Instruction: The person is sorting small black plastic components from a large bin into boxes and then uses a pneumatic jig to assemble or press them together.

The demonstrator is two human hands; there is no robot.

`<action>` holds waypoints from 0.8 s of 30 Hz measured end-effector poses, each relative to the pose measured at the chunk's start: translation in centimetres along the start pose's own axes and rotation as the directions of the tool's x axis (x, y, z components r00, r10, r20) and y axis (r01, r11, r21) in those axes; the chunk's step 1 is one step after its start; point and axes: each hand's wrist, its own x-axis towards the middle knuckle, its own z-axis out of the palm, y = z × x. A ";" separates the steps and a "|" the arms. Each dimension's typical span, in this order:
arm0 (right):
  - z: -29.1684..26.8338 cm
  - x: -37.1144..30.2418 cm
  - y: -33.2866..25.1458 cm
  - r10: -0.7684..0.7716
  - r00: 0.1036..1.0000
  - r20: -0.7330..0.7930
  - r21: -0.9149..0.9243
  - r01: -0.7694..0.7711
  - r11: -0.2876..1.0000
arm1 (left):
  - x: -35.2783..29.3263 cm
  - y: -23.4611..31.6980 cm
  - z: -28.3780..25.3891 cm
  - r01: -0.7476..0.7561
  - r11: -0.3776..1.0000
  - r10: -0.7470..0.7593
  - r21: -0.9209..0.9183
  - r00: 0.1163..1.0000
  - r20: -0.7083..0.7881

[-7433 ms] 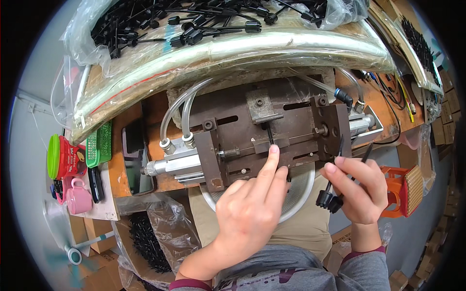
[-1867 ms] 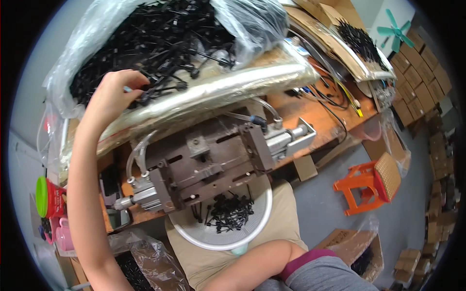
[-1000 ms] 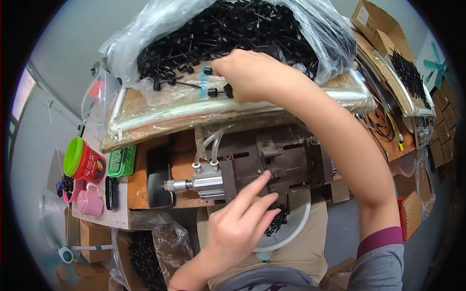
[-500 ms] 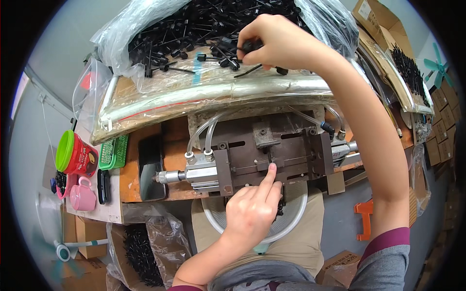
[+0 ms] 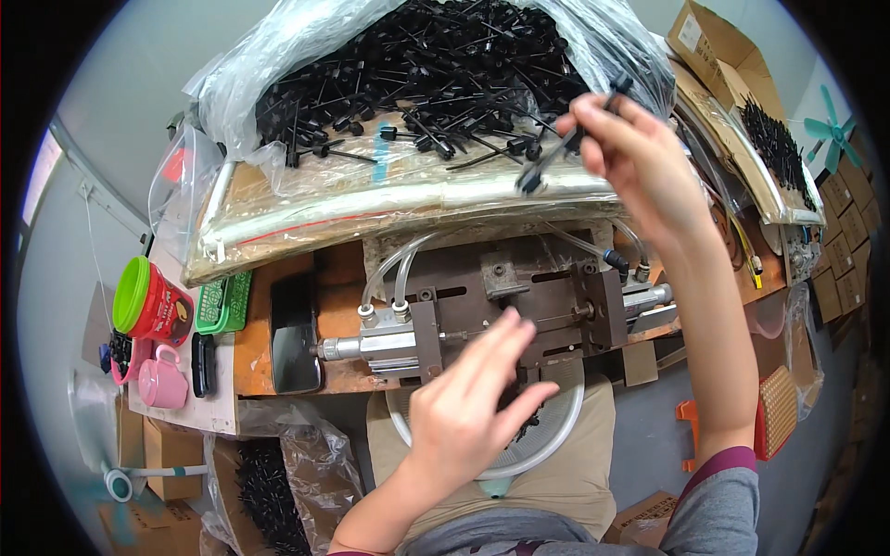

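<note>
In my right hand [image 5: 654, 176], fingers and thumb pinch a black plastic part with a thin stem [image 5: 530, 180], held slanted in the air at the tray's right front. Motion smears it, and whether there is more than one part cannot be made out. My left hand [image 5: 464, 412] is over the front of a dark metal air-cylinder fixture [image 5: 547, 264], fingers stretched and thumb spread, holding nothing. It hides part of the fixture's middle. Beyond the fixture, many similar black parts [image 5: 408, 69] lie heaped on a plastic-covered tray [image 5: 324, 206].
A white round basket [image 5: 577, 408] rests on my lap under the fixture. At left are a dark phone [image 5: 294, 332], a green basket [image 5: 225, 310], a red tub [image 5: 165, 306] and a pink cup [image 5: 161, 380]. Air hoses [image 5: 404, 269] loop behind the fixture. Cartons [image 5: 732, 56] stand right.
My right hand has come back from the heap, rightward and nearer, with a black stemmed part in it. My left hand has lifted its pointing finger off the fixture and spread its fingers.
</note>
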 end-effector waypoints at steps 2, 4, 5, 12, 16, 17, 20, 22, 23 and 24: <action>1.5 -3.3 0.0 0.131 0.988 0.079 0.096 -0.138 0.986 | 0.7 0.1 -1.3 -0.054 0.998 0.059 0.032 0.982 -0.179; 2.9 -6.3 0.9 0.235 0.970 0.066 0.175 -0.243 0.954 | 1.5 0.3 -1.5 -0.118 0.993 0.114 -0.005 0.975 -0.192; 3.1 -7.6 0.8 0.286 0.955 0.081 0.198 -0.296 0.934 | 1.5 0.1 -1.5 -0.210 0.978 0.209 0.010 0.967 -0.146; 2.2 -9.8 1.9 0.183 0.978 -0.104 0.040 -0.180 0.983 | -0.6 2.0 -1.5 -0.141 0.990 0.141 -0.009 0.990 0.004; 2.8 -11.6 1.9 0.016 0.983 -0.182 -0.122 -0.039 0.992 | -2.6 0.0 0.3 -0.089 0.995 0.084 0.038 0.991 0.105; 3.1 -12.1 1.7 -0.031 0.983 -0.179 -0.166 0.001 0.986 | -2.8 -0.4 0.8 -0.087 0.993 0.077 0.079 0.990 0.118; 2.2 -13.6 2.3 -0.243 0.966 -0.084 -0.370 0.196 0.908 | -2.8 -1.0 2.0 -0.149 0.956 0.106 0.252 0.979 0.176; 2.1 -13.7 3.2 -0.420 0.907 -0.035 -0.471 0.355 0.807 | -2.5 -1.2 2.4 -0.183 0.915 0.122 0.360 0.975 0.187; 1.4 -13.7 3.5 -0.494 0.867 0.058 -0.547 0.442 0.711 | -2.2 -1.3 2.4 -0.177 0.916 0.115 0.361 0.976 0.187; 1.0 -13.5 3.7 -0.555 0.817 0.159 -0.604 0.525 0.600 | -1.9 -1.4 2.3 -0.170 0.916 0.108 0.364 0.977 0.184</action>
